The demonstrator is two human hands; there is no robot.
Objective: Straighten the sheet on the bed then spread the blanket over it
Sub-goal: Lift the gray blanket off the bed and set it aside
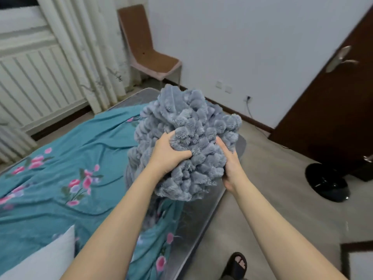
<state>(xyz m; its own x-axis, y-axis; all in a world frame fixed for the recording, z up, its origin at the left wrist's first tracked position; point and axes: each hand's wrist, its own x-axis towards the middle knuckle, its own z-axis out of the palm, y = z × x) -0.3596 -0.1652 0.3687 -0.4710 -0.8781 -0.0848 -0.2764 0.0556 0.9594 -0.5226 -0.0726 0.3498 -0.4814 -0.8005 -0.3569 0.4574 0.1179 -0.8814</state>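
A fluffy grey-blue blanket [187,122] is bunched in a heap above the right edge of the bed. My left hand [167,154] grips its near left side with curled fingers sunk into the pile. My right hand [232,164] grips the near right side, its fingers buried in the fabric. The teal sheet [76,158] with pink flowers lies wrinkled across the bed, with folds running over its middle. Part of the sheet hangs over the mattress edge [193,223] below the blanket.
A white pillow [48,257] lies at the near left. A brown chair [145,49] stands by the far wall beside curtains [88,57] and a radiator [34,85]. A dark door [331,106] and a black fan base [327,182] are on the right. My sandalled foot [236,265] is on the floor.
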